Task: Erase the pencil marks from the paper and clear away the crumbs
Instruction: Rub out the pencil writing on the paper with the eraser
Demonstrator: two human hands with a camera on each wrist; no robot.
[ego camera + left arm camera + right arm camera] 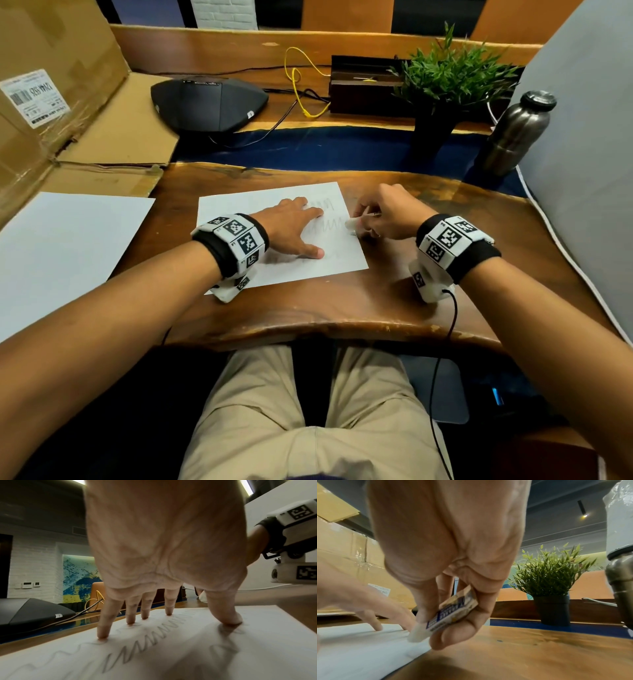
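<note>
White sheet: a rectangular sheet of white paper (274,236) lies flat on the brown wooden table (342,301), slightly skewed, near the front edge.
Pencil marks: grey zigzag and wavy pencil lines (147,639) run across the sheet in rows; in the head view they show at its far right part (329,222).
Left hand: the left hand (291,226) lies on the paper with fingers spread and straight, their tips (102,634) pressed down among the marks, the thumb apart toward the near side.
Right hand: the right hand (383,216) pinches a white block eraser in a blue-and-white printed sleeve (453,614) between thumb and fingers.
Eraser tip: the bare white end (418,635) points down at the paper's right edge, just beside the left hand's fingers; whether it touches the sheet I cannot tell.
Surroundings: a second blank white sheet (61,253) lies to the left; a green potted plant (448,85), a steel bottle (513,133), a black conference speakerphone (209,102) and a brown cardboard box (51,85) stand farther back.
</note>
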